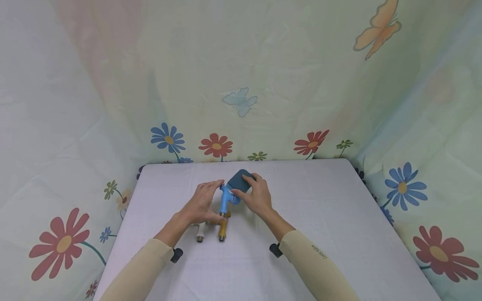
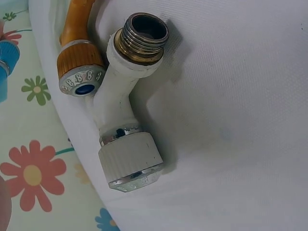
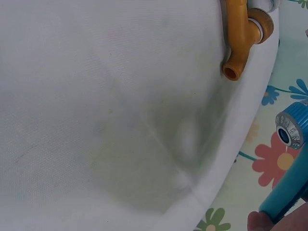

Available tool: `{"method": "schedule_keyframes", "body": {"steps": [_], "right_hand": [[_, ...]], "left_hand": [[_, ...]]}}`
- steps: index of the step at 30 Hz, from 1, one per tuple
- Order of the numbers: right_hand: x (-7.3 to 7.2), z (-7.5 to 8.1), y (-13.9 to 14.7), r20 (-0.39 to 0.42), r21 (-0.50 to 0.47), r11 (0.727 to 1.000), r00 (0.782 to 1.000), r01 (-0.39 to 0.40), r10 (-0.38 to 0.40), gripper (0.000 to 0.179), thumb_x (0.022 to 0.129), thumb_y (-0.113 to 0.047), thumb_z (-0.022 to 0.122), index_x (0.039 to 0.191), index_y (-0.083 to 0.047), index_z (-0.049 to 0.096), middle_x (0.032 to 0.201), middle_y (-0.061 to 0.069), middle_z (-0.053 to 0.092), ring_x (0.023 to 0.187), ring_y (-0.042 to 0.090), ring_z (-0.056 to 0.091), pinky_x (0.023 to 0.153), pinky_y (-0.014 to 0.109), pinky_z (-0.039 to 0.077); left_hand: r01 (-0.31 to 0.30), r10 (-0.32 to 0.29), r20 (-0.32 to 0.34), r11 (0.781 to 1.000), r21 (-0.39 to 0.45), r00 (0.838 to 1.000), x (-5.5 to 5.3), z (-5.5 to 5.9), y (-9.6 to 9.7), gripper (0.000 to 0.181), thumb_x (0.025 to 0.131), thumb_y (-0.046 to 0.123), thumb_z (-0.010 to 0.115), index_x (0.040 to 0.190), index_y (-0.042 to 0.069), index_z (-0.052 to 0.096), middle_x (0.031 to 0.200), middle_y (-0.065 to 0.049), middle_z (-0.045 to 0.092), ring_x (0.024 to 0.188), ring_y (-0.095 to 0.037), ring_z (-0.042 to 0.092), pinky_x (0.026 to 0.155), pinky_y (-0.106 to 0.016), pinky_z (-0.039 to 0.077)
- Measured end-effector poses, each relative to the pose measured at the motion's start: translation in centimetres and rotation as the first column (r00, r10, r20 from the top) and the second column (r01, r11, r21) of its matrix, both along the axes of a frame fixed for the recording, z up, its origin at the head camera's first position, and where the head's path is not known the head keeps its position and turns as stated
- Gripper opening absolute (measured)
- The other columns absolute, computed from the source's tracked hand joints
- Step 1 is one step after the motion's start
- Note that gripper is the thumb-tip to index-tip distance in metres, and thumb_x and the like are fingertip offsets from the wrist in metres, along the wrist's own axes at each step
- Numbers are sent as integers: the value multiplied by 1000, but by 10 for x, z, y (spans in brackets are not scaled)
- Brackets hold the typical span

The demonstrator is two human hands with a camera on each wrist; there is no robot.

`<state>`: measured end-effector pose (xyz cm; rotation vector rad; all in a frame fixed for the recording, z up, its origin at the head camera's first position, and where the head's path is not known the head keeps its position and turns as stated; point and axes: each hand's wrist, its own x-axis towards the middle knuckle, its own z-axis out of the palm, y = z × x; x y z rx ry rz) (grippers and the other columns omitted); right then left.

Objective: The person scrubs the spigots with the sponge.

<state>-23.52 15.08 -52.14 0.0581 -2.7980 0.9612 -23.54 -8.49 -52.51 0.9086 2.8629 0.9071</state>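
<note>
A blue plastic tap (image 1: 225,198) is held above the table, its threaded end pointing down. My left hand (image 1: 203,202) grips it end to end, fingers at the top and thumb near the threaded end. My right hand (image 1: 260,194) pinches a flat, dark teal sponge-like pad (image 1: 239,180) against the tap's right side. In the right wrist view, the pad (image 3: 286,185) lies beside the tap's ribbed knob (image 3: 291,127). On the table below are an orange tap (image 1: 223,230) and a white tap (image 1: 201,230). The left wrist view shows the white tap (image 2: 118,106) closely.
A white cloth covers the table (image 1: 312,217). Floral curtains (image 1: 263,50) stand behind it and at both sides. A black wrist-strap piece (image 1: 176,255) sits below the left wrist, and a similar piece (image 1: 276,250) below the right.
</note>
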Motion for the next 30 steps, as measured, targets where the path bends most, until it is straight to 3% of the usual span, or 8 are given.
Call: {"method": "schedule_keyframes", "body": {"steps": [6,10,16,22,26,30], "right_hand": [[0,0,0,-13,-22,1000,1000,-21,21,77,85,-57,80,149,-19,59,159,16,46,143,40,46,113,56,49],[2,-1,2,-22,-73,990,993,-121,120,75,85,-52,83,148,-20,59,161,13,45,146,38,44,114,56,48],[8,-3,3,-48,-101,953,959,-284,281,74,82,-46,88,147,-22,61,162,10,43,150,36,40,116,56,46],[10,-4,1,-77,-47,931,930,-363,359,76,78,-46,90,146,-24,62,163,7,42,150,33,38,118,57,43],[11,-3,-1,-84,-21,914,911,-406,403,75,78,-47,90,146,-25,63,162,6,43,147,30,41,116,54,46],[13,-2,-4,-86,16,887,883,-462,462,77,78,-51,89,146,-26,63,161,8,44,141,28,43,112,51,50]], "left_hand": [[-14,14,7,1000,-14,1000,-1,2,-2,124,64,59,95,164,28,28,163,-1,43,150,-31,34,119,-60,40],[-43,43,24,999,-7,999,-4,1,-6,123,65,52,97,164,26,28,164,-3,43,150,-32,33,118,-61,39],[-90,90,34,996,-10,995,-7,0,-14,123,65,49,98,163,23,28,164,-4,43,150,-34,33,118,-64,38],[-86,86,49,996,7,995,-9,-1,-17,124,65,50,97,164,22,28,164,-6,43,150,-36,33,119,-65,36],[-82,82,45,997,7,996,-10,-2,-18,125,66,52,97,164,26,25,164,-5,43,149,-36,33,118,-65,37],[-68,68,12,998,1,998,-11,-2,-18,125,66,55,96,164,22,26,162,-6,46,149,-35,35,118,-64,38]]}}
